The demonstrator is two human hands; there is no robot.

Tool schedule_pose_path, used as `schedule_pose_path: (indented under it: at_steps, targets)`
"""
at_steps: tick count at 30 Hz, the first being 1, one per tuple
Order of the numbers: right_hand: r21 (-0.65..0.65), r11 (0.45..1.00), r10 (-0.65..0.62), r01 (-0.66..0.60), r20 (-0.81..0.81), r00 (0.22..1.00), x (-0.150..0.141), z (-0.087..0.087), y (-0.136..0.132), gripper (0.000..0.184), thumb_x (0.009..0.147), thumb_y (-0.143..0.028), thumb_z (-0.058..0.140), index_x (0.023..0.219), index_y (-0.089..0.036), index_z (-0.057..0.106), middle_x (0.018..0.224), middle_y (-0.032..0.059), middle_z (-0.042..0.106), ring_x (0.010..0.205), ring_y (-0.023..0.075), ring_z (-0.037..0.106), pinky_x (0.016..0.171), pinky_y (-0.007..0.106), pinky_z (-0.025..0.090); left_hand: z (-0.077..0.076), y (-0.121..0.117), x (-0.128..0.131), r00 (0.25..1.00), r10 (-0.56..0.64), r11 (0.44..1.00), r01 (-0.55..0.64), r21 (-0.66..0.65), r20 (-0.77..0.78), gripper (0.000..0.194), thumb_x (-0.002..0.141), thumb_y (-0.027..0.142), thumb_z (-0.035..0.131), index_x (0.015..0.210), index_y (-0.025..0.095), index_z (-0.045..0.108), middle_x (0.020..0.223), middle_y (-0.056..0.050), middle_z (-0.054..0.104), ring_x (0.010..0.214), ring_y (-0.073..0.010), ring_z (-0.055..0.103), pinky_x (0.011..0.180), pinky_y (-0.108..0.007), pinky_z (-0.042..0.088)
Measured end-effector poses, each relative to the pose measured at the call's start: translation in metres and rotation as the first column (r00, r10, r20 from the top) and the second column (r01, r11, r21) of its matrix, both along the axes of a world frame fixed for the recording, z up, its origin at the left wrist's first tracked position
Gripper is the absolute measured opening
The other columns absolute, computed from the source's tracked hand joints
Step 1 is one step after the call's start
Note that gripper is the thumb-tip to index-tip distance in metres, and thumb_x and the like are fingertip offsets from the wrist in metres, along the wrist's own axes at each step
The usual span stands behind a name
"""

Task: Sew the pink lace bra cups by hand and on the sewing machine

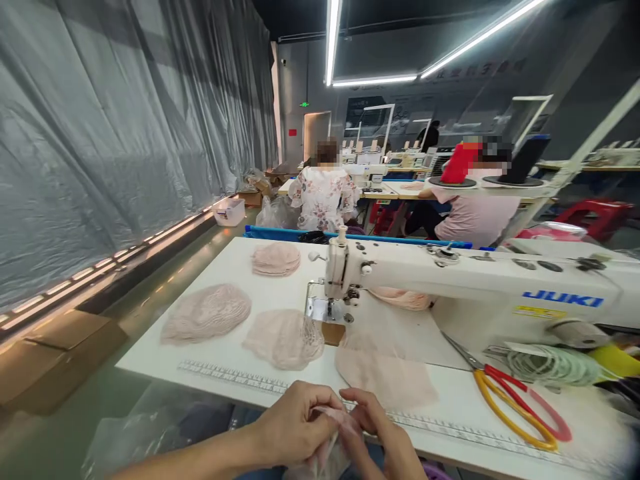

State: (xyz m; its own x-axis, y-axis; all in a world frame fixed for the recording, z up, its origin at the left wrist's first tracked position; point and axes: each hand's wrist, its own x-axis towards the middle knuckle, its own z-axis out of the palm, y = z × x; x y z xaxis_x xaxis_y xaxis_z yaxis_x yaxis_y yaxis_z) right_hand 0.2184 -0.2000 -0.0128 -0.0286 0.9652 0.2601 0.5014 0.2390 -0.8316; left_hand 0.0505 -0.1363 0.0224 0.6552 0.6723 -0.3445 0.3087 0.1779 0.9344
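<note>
At the front edge of the table, my left hand (305,427) pinches a piece of thin pale pink fabric (333,437). My right hand (375,433) has its fingers closed on the same piece from the other side; part of the cloth hangs below the edge. Just beyond lie a lace-edged fabric piece (285,337) and a flat pink piece (387,377). A white sewing machine (400,267) stands behind them, its needle area in front of the fabric stacks. Scissors (520,407) with red and yellow handles lie to the right.
Stacks of cut fabric, one lace (207,313) and one plain (275,259), lie on the table's left. A printed ruler strip (235,377) runs along the front edge. Thread cones (463,163) stand behind the machine. Two people sit ahead; cardboard boxes (55,360) are on the left floor.
</note>
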Motion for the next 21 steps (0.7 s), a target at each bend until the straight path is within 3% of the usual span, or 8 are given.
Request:
schedule_pose_path:
  at_steps: [2, 5, 12, 21]
  targets:
    - [-0.06, 0.997, 0.043, -0.046, -0.053, 0.998, -0.013, 0.001, 0.006, 0.027, 0.096, -0.044, 0.041, 0.095, -0.024, 0.058, 0.059, -0.0036, 0.055, 0.053, 0.0144, 0.054, 0.054, 0.021, 0.045, 0.001, 0.002, -0.018, 0.998, 0.038, 0.999, -0.037, 0.037, -0.041, 0.027, 0.082, 0.034, 0.051, 0.091, 0.012, 0.064, 0.04, 0.007, 0.044, 0.032, -0.0068, 0.037, 0.033, -0.014, 0.025]
    - [-0.12, 0.987, 0.1, -0.108, -0.07, 0.993, -0.018, 0.006, 0.014, 0.032, 0.096, -0.046, 0.04, 0.078, -0.023, 0.055, 0.057, -0.0049, 0.045, 0.05, 0.0126, 0.043, 0.048, 0.021, 0.037, -0.001, 0.004, -0.041, 0.998, 0.042, 0.999, -0.042, -0.001, -0.053, 0.03, 0.082, 0.036, 0.052, 0.095, 0.011, 0.065, 0.042, 0.008, 0.044, 0.033, -0.0059, 0.038, 0.034, -0.014, 0.026]
    - [-0.164, 0.979, 0.117, -0.121, -0.03, 0.993, -0.024, 0.008, 0.023, 0.032, 0.095, -0.046, 0.041, 0.079, -0.023, 0.055, 0.058, -0.0048, 0.042, 0.051, 0.0133, 0.04, 0.049, 0.023, 0.033, -0.012, 0.006, -0.065, 0.998, -0.006, 0.993, 0.013, -0.115, 0.059, 0.022, 0.079, 0.022, 0.049, 0.094, 0.013, 0.064, 0.052, 0.005, 0.054, 0.038, -0.0051, 0.043, 0.04, -0.014, 0.034]
    - [-0.212, 0.974, 0.073, -0.078, -0.03, 0.997, -0.038, 0.009, 0.032, 0.033, 0.093, -0.049, 0.043, 0.079, -0.023, 0.056, 0.059, -0.005, 0.04, 0.05, 0.0126, 0.036, 0.045, 0.024, 0.028, -0.009, 0.013, -0.076, 0.993, -0.002, 0.986, 0.022, -0.167, 0.118, 0.018, 0.07, 0.016, 0.045, 0.081, 0.014, 0.06, 0.054, 0.003, 0.056, 0.039, -0.0067, 0.046, 0.042, -0.017, 0.039]
